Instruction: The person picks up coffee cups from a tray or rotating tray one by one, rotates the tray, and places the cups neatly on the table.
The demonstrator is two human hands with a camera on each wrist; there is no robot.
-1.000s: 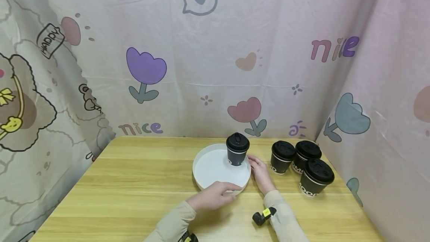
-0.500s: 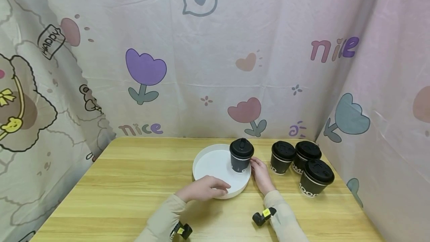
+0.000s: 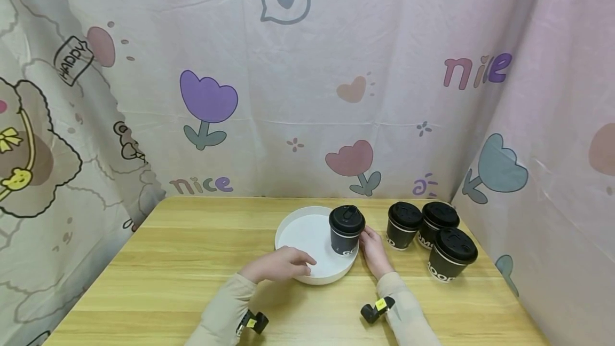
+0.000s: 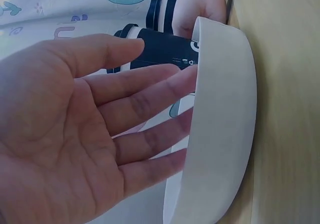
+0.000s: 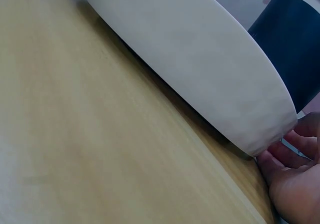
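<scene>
A round white tray [image 3: 302,234] with a low wall lies on the wooden table. Near its right side stands a dark paper cup [image 3: 345,240] with a black lid, upright. My left hand [image 3: 278,264] is over the tray's front-left rim, fingers spread and slightly bent. In the left wrist view the fingertips of that hand [image 4: 95,114] pass behind the white tray wall [image 4: 225,124] and hold nothing. At the right rim is my right hand [image 3: 375,250]. The right wrist view shows its thumb and loosely bent fingers [image 5: 295,179] touching the outer wall, beside the cup [image 5: 292,43].
Three more lidded dark cups stand to the right: one nearest the tray [image 3: 402,226], one behind [image 3: 438,223] and one in front [image 3: 451,255]. A printed curtain [image 3: 288,95] hangs at the table's back edge and along both sides. Small black cameras sit on both wrists.
The cup has swung clockwise toward the front right as the tray turned. My left hand has moved left along the front rim. My right hand has stayed at the right rim.
</scene>
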